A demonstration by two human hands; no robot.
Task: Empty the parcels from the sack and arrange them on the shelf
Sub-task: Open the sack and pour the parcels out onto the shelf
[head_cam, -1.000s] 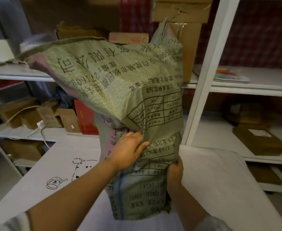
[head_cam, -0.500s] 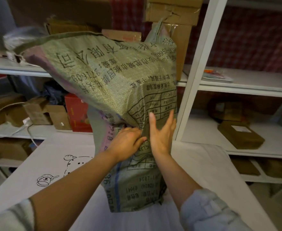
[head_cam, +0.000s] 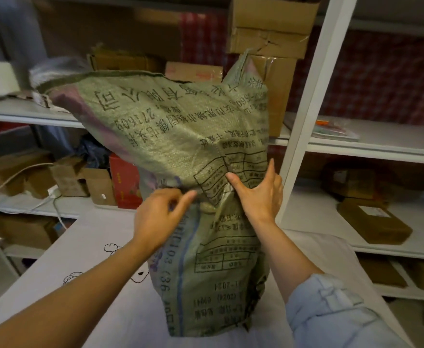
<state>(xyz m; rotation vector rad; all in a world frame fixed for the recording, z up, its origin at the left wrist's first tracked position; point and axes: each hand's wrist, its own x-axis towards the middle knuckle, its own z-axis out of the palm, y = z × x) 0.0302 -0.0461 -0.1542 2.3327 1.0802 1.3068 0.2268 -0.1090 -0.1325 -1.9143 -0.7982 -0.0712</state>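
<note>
A green woven sack (head_cam: pixel 181 136) with black printed writing stands upended on the white table (head_cam: pixel 318 252), its upper part bulging to the left. My left hand (head_cam: pixel 159 217) pinches the sack's fabric at its narrow waist. My right hand (head_cam: pixel 258 194) lies against the sack just right of that, fingers spread and thumb out, pressing the cloth. No parcel shows outside the sack on the table. The white shelf (head_cam: pixel 371 146) stands behind, with a brown flat parcel (head_cam: pixel 374 222) on its lower right board.
Cardboard boxes (head_cam: pixel 268 28) are stacked on the upper shelf behind the sack. Small brown boxes (head_cam: pixel 80 182) and a red box (head_cam: pixel 124 182) fill the left middle shelf. A white upright post (head_cam: pixel 306 109) rises just right of the sack.
My right hand let go of the sack's lower edge, rose and now presses flat against its waist. The sack's bulge sits slightly higher; the left hand kept its grip.
</note>
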